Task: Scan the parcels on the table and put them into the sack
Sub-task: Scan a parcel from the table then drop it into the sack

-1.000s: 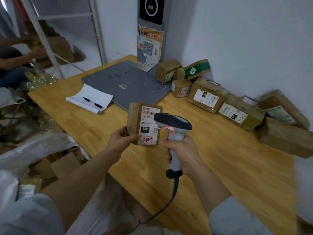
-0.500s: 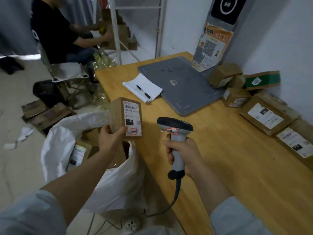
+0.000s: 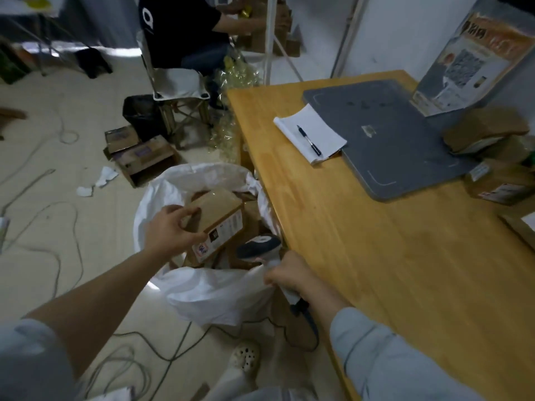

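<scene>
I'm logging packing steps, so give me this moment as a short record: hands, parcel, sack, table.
left hand: grips a parcel
parcel: over the open sack, not yet dropped
right hand: grips the scanner at the sack's near rim
sack: open, partly filled
table: more parcels, a notepad with a pen

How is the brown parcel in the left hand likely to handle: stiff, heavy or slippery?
Probably stiff: the parcel shows flat faces and sharp edges. Likely light: the left hand alone holds it over the sack. Taped top shines, perhaps slippery.
</scene>
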Tool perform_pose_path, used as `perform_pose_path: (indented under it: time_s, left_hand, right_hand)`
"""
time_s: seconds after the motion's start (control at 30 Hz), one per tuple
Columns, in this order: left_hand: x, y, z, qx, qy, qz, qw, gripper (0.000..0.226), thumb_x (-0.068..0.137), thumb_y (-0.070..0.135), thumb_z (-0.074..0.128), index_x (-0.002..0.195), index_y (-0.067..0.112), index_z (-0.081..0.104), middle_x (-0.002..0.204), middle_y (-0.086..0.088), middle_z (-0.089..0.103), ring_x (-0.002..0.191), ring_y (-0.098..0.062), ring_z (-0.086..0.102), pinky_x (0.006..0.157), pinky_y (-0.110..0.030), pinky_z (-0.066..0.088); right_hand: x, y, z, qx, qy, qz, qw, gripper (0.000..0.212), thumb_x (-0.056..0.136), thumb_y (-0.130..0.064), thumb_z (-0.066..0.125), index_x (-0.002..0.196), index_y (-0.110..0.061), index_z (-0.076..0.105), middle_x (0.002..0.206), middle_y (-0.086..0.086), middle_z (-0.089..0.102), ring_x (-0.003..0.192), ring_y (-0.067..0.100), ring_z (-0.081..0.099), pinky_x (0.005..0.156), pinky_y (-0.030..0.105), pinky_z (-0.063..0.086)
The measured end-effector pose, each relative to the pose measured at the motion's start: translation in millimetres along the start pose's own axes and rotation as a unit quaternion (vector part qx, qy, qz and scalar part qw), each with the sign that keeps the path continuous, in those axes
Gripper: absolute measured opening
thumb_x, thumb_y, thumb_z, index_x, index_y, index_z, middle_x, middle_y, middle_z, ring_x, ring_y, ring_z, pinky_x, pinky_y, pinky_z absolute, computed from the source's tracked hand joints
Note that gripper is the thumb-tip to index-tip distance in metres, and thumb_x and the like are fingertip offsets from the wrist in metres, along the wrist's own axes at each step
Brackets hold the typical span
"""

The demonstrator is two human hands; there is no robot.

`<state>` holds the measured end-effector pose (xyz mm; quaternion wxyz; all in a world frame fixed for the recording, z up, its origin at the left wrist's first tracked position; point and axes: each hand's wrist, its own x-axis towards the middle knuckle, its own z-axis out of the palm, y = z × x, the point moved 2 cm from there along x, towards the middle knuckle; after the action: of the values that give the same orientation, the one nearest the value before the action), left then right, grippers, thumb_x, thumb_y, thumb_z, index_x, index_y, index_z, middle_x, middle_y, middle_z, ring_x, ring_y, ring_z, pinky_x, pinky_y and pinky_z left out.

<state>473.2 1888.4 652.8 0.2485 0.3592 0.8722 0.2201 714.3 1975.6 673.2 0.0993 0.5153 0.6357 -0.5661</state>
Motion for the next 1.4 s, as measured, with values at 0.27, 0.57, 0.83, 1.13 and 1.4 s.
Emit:
perform_pose_path:
  time_s: [0.27, 0.57, 0.83, 1.13, 1.4]
  left_hand:
    - [11, -43, -14, 0.115, -0.139, 0.080, 0.980, 0.070, 0.043, 0.064, 0.057, 0.111, 0.048, 0.062, 0.131, 0.000, 0.049, 0.124, -0.025, 0.041, 0.106, -0.046, 0.038]
    - [32, -16, 9, 0.221, -0.245, 0.144, 0.933, 0.055, 0.076, 0.031, 0.075, 0.129, 0.029, 0.059, 0.146, 0.001, 0.034, 0.133, -0.023, 0.032, 0.111, -0.037, 0.031]
    - [3, -53, 61, 0.272, -0.318, 0.118, 0.901, 0.029, 0.090, 0.025, 0.060, 0.119, 0.026, 0.061, 0.125, 0.003, 0.056, 0.110, -0.017, 0.055, 0.092, -0.025, 0.047]
    - [37, -84, 32, -0.012, 0.082, -0.231, 0.969, 0.063, 0.089, 0.023, 0.060, 0.141, -0.002, 0.034, 0.138, -0.029, 0.039, 0.128, -0.043, 0.036, 0.103, -0.047, 0.035]
    - [69, -123, 54, -0.187, 0.090, -0.330, 0.921, 0.057, 0.094, 0.023, 0.056, 0.138, -0.006, 0.037, 0.134, -0.026, 0.048, 0.122, -0.041, 0.048, 0.095, -0.037, 0.042]
  right_hand:
    - [47, 19, 40, 0.025, -0.034, 0.043, 0.998, 0.030, 0.079, -0.001, 0.062, 0.103, -0.016, 0.056, 0.109, 0.009, 0.060, 0.100, 0.021, 0.057, 0.083, 0.029, 0.051]
    - [36, 34, 29, 0.177, 0.074, 0.028, 0.981, 0.031, 0.072, 0.008, 0.070, 0.085, -0.018, 0.061, 0.088, -0.003, 0.064, 0.089, 0.014, 0.062, 0.072, 0.026, 0.051]
    - [34, 13, 40, 0.243, 0.126, 0.008, 0.962, 0.015, 0.071, 0.005, 0.070, 0.080, -0.006, 0.065, 0.075, 0.007, 0.066, 0.069, 0.022, 0.061, 0.066, 0.034, 0.051]
    - [77, 27, 41, 0.141, 0.141, 0.125, 0.972, 0.050, 0.082, -0.014, 0.072, 0.126, 0.000, 0.052, 0.119, 0.015, 0.058, 0.112, 0.031, 0.055, 0.096, 0.038, 0.044]
    - [100, 46, 53, 0.135, 0.168, 0.159, 0.964, 0.038, 0.082, -0.012, 0.070, 0.116, 0.000, 0.056, 0.095, 0.009, 0.057, 0.096, 0.028, 0.057, 0.089, 0.040, 0.048]
